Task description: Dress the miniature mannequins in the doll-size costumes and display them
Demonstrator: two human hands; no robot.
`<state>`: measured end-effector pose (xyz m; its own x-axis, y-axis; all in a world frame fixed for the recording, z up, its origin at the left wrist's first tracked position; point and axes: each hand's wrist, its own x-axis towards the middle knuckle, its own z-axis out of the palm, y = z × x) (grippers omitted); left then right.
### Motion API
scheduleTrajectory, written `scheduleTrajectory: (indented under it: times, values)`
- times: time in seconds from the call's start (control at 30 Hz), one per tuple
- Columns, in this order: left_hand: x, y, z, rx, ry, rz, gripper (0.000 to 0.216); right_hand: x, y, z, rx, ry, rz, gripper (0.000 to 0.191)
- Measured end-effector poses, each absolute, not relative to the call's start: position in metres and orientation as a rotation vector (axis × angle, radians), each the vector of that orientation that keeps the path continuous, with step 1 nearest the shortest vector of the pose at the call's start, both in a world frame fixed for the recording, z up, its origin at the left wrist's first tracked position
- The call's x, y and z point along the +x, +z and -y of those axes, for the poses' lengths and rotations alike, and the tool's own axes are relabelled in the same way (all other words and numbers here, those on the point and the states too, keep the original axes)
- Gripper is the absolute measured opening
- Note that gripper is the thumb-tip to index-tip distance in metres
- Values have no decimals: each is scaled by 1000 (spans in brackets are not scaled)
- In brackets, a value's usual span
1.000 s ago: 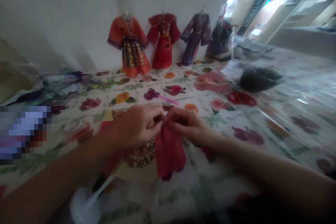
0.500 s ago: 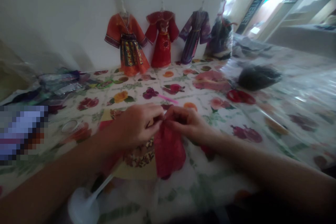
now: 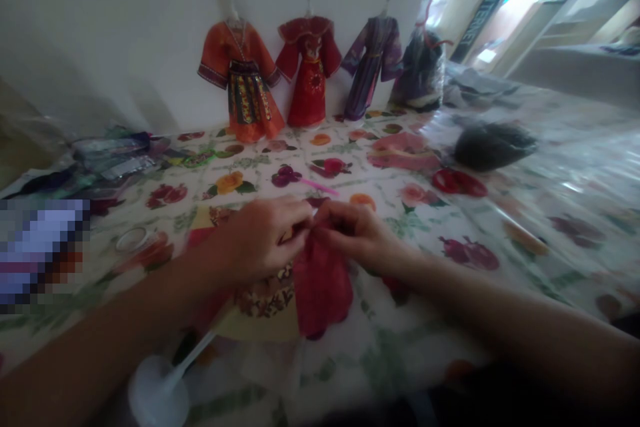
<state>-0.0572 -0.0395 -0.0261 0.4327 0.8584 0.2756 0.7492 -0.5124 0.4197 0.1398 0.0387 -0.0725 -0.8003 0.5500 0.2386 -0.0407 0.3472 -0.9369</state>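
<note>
My left hand (image 3: 265, 237) and my right hand (image 3: 357, 233) meet at the middle of the table, fingertips pinched together on the top edge of a small red cloth garment (image 3: 320, 287). The red cloth hangs down from my fingers toward me. Under it lies a patterned gold and brown fabric piece (image 3: 265, 297) on a yellow sheet. A white doll stand (image 3: 157, 393) with a thin rod lies near my left forearm.
Three miniature dresses stand against the wall: orange (image 3: 243, 80), red (image 3: 310, 70), purple (image 3: 373, 63). A bagged dark item (image 3: 423, 70), a dark bundle (image 3: 493, 145), a pink stick (image 3: 320, 187), a tape ring (image 3: 131, 239) and foil packets (image 3: 113, 157) lie on the flowered tablecloth (image 3: 500, 227).
Both hands stay pinched on the red garment in the same place. The view has shifted very slightly; nothing else moved.
</note>
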Motion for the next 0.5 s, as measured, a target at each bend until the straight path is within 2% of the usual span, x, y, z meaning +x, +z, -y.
scheduleTrajectory:
  times: [0.5]
  values:
    - [-56, -27, 39, 2476, 624, -1411, 10, 137, -70, -36, -489, 1416, 2112, 6]
